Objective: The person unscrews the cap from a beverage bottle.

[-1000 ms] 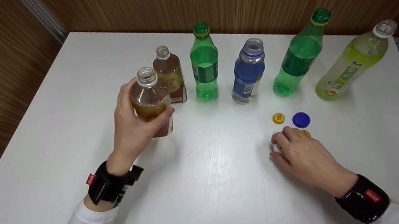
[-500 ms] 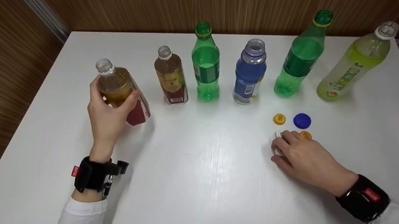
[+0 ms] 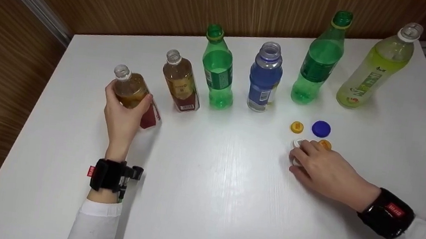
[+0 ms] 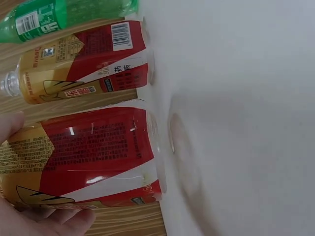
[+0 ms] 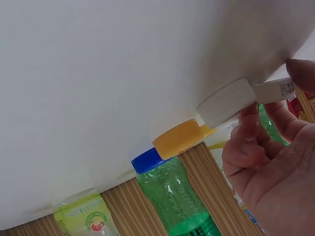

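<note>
Left hand: the left hand [image 3: 123,118] sits in the left-centre of the head view, fingers and thumb curled round the amber tea bottle [image 3: 134,95], which has no cap.
Change at the left: a second ago this bottle was in the air, in front of its twin and nearer the middle; half a second ago it was swung out left and leaning hard. Now it is nearly upright, and the left wrist view shows its base [image 4: 157,147] at the white table [image 3: 207,200] (touching, as far as that slanted view lets me judge).
What that means: the bottle looks set down at the left end of the row, though the grip is not yet let go.
Row behind: second tea bottle [image 3: 182,81], small green bottle [image 3: 218,68], blue bottle [image 3: 265,77], tall green bottle [image 3: 320,59], pale yellow-green bottle [image 3: 378,66], running left to right across the upper half, all uncapped.
Loose caps: yellow cap [image 3: 297,126], blue cap [image 3: 321,128], orange cap [image 3: 325,144], right of centre.
Right hand: the right hand [image 3: 323,167] has barely shifted over the second; its fingertips pinch a white cap [image 5: 226,102] that lies on the table.
</note>
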`<state>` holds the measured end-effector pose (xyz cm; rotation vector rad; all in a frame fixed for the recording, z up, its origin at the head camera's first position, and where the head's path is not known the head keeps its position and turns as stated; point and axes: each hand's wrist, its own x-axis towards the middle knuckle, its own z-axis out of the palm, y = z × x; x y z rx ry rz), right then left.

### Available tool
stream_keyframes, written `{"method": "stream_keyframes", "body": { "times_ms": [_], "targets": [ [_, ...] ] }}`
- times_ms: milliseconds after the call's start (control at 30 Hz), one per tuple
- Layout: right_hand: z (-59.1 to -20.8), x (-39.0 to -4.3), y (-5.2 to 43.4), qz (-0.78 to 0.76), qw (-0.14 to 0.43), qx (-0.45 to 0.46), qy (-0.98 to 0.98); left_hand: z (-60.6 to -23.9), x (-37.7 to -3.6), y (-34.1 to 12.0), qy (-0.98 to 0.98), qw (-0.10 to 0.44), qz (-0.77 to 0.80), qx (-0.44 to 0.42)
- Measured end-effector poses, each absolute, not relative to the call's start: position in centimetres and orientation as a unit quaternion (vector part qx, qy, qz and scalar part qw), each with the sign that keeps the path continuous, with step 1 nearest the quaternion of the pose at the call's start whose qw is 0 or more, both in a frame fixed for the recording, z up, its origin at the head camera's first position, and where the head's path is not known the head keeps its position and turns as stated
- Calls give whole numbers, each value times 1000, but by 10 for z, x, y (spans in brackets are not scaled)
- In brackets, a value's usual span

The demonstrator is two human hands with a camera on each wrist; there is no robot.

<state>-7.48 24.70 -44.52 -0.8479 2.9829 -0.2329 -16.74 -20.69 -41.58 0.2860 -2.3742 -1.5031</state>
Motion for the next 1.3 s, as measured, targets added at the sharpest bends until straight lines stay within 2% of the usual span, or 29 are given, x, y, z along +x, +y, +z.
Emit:
{"method": "stream_keyframes", "body": {
  "times_ms": [600, 867, 1000, 1100, 1200, 1300],
  "targets": [
    [-443, -68, 242, -85, -14, -243, 966, -427, -186, -200, -826, 127, -536, 117],
    [-424, -70, 243, -136, -72, -218, 964, -427, -185, -201, -817, 137, -549, 110],
    [-408, -72, 244, -158, -91, -184, 966, -420, -175, -203, -816, 155, -546, 110],
    [-398, -73, 247, -167, -86, -147, 971, -411, -161, -199, -822, 192, -526, 101],
    [-389, -73, 251, -171, -78, -114, 976, -401, -143, -189, -841, 235, -483, 64],
    [-383, -74, 256, -170, -77, -96, 978, -392, -126, -174, -868, 254, -427, 12]
  ]
}}
